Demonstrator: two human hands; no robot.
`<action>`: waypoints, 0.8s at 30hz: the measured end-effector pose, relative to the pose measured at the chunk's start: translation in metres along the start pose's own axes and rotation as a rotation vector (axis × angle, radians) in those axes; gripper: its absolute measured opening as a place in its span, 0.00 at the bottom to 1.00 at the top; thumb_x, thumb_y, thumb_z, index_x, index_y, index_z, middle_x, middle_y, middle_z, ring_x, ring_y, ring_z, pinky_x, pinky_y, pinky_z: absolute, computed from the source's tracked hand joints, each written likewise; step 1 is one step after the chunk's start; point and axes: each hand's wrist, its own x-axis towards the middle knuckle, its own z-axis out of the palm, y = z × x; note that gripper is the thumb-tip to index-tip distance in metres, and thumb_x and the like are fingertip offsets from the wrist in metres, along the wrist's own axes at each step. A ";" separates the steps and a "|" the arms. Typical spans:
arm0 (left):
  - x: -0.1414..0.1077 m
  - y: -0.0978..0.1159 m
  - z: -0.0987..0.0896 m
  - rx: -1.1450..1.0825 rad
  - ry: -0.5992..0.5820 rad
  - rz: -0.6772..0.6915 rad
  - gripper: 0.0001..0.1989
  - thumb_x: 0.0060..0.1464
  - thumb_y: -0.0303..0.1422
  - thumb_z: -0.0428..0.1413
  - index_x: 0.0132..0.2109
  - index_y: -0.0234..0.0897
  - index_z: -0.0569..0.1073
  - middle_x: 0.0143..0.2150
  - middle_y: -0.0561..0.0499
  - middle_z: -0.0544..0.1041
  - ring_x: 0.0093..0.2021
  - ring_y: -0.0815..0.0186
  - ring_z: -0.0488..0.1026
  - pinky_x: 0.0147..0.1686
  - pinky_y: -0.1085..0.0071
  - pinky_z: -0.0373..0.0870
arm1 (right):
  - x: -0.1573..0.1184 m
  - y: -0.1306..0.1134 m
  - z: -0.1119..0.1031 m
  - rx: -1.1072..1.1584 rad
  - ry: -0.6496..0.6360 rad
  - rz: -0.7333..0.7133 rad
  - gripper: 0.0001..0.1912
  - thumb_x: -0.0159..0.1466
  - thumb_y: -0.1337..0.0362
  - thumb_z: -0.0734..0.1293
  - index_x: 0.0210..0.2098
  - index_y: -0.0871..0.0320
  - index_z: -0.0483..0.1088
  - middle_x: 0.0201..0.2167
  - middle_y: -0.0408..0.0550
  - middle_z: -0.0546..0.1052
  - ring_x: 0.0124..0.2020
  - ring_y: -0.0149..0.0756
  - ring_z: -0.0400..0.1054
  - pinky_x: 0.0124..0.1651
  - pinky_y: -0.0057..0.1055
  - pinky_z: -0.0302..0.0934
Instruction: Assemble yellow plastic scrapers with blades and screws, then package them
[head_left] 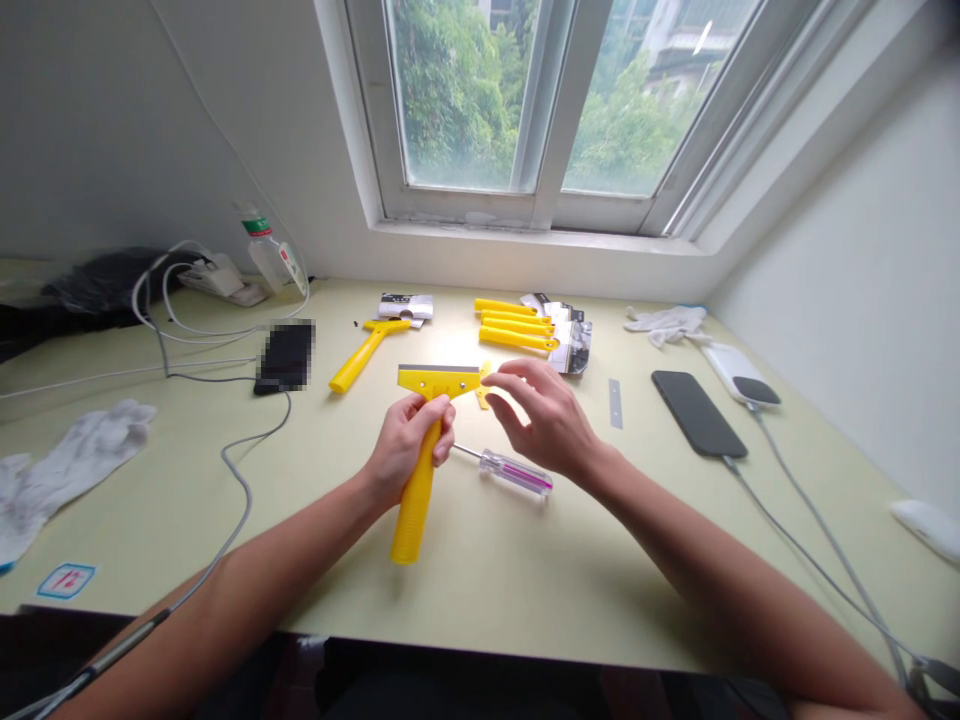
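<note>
My left hand is closed round the neck of a yellow scraper, whose handle points down toward me. Along the top of its wide head runs a grey metal blade. My right hand hovers at the right end of the head, thumb and fingers apart; its fingertips are close to the corner, and I cannot tell if they touch it. Partly hidden behind those fingertips is a small yellow piece. A screwdriver with a clear and purple handle lies on the table below my right hand.
Further back lie another yellow scraper handle, several stacked yellow handles and packaging. A loose blade, a phone and a power bank are rightward. Cables, a dark phone, a bottle and gloves sit left.
</note>
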 end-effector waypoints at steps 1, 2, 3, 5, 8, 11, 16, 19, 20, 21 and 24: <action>0.003 0.001 -0.002 -0.023 0.042 0.006 0.14 0.56 0.38 0.57 0.30 0.34 0.64 0.24 0.56 0.67 0.17 0.78 0.60 0.18 0.78 0.55 | 0.001 0.001 -0.005 0.022 -0.119 0.061 0.10 0.68 0.61 0.61 0.43 0.57 0.71 0.40 0.52 0.76 0.39 0.38 0.69 0.40 0.36 0.61; 0.006 0.002 -0.004 -0.042 0.077 0.009 0.13 0.55 0.38 0.58 0.30 0.35 0.64 0.25 0.56 0.67 0.17 0.78 0.60 0.18 0.79 0.55 | 0.001 0.001 -0.009 0.042 -0.277 0.115 0.11 0.67 0.58 0.62 0.42 0.57 0.71 0.39 0.52 0.76 0.37 0.39 0.69 0.39 0.35 0.61; 0.009 0.003 -0.006 -0.057 0.103 0.009 0.13 0.54 0.37 0.58 0.30 0.35 0.64 0.24 0.57 0.67 0.17 0.78 0.60 0.18 0.79 0.56 | -0.001 0.002 -0.012 0.057 -0.464 0.155 0.13 0.64 0.54 0.64 0.42 0.56 0.71 0.37 0.51 0.77 0.35 0.39 0.70 0.36 0.35 0.61; 0.014 0.004 -0.010 -0.072 0.135 0.005 0.13 0.52 0.37 0.59 0.30 0.35 0.63 0.23 0.57 0.65 0.17 0.78 0.59 0.18 0.79 0.56 | -0.005 0.002 -0.014 0.044 -0.808 0.202 0.18 0.57 0.52 0.70 0.42 0.55 0.72 0.33 0.49 0.77 0.31 0.40 0.70 0.29 0.33 0.57; 0.017 0.006 -0.012 -0.077 0.162 0.009 0.13 0.51 0.37 0.59 0.30 0.35 0.64 0.22 0.58 0.65 0.17 0.78 0.59 0.18 0.79 0.56 | -0.011 0.002 -0.013 -0.036 -1.039 0.228 0.14 0.52 0.60 0.72 0.37 0.55 0.73 0.31 0.50 0.77 0.29 0.40 0.69 0.24 0.31 0.51; 0.017 0.007 -0.013 -0.085 0.172 0.029 0.14 0.51 0.37 0.60 0.30 0.35 0.63 0.22 0.57 0.66 0.17 0.77 0.60 0.17 0.79 0.56 | -0.006 0.008 -0.024 -0.012 -1.053 0.195 0.09 0.54 0.64 0.69 0.36 0.55 0.74 0.31 0.50 0.77 0.31 0.39 0.69 0.27 0.30 0.54; 0.018 0.005 -0.014 -0.108 0.164 0.038 0.13 0.51 0.36 0.60 0.29 0.35 0.63 0.22 0.56 0.66 0.17 0.77 0.60 0.17 0.79 0.55 | 0.012 0.027 -0.072 0.288 -0.693 0.229 0.17 0.61 0.56 0.68 0.48 0.55 0.71 0.39 0.49 0.78 0.37 0.37 0.71 0.40 0.33 0.65; 0.018 0.003 -0.014 -0.102 0.167 0.065 0.13 0.53 0.36 0.59 0.29 0.35 0.64 0.21 0.57 0.65 0.17 0.77 0.60 0.17 0.79 0.55 | 0.015 0.035 -0.091 0.540 -0.417 0.340 0.15 0.62 0.54 0.68 0.43 0.56 0.70 0.35 0.49 0.78 0.30 0.34 0.73 0.31 0.31 0.68; 0.018 0.003 -0.014 -0.097 0.168 0.071 0.13 0.53 0.36 0.58 0.29 0.35 0.64 0.21 0.57 0.65 0.17 0.77 0.60 0.17 0.79 0.55 | 0.014 0.037 -0.094 0.613 -0.320 0.380 0.14 0.62 0.53 0.68 0.41 0.56 0.69 0.34 0.48 0.78 0.26 0.33 0.72 0.27 0.31 0.67; 0.017 0.003 -0.013 -0.092 0.167 0.073 0.12 0.54 0.36 0.58 0.29 0.35 0.64 0.21 0.57 0.65 0.17 0.77 0.60 0.17 0.79 0.55 | 0.013 0.038 -0.095 0.673 -0.220 0.408 0.13 0.63 0.53 0.67 0.40 0.56 0.68 0.34 0.48 0.78 0.24 0.32 0.71 0.23 0.30 0.66; 0.016 0.002 -0.012 -0.096 0.166 0.059 0.12 0.54 0.35 0.58 0.29 0.34 0.65 0.22 0.56 0.66 0.16 0.77 0.60 0.17 0.79 0.55 | 0.011 0.038 -0.091 0.772 0.131 0.382 0.11 0.65 0.54 0.65 0.38 0.53 0.64 0.35 0.47 0.79 0.22 0.34 0.72 0.20 0.32 0.66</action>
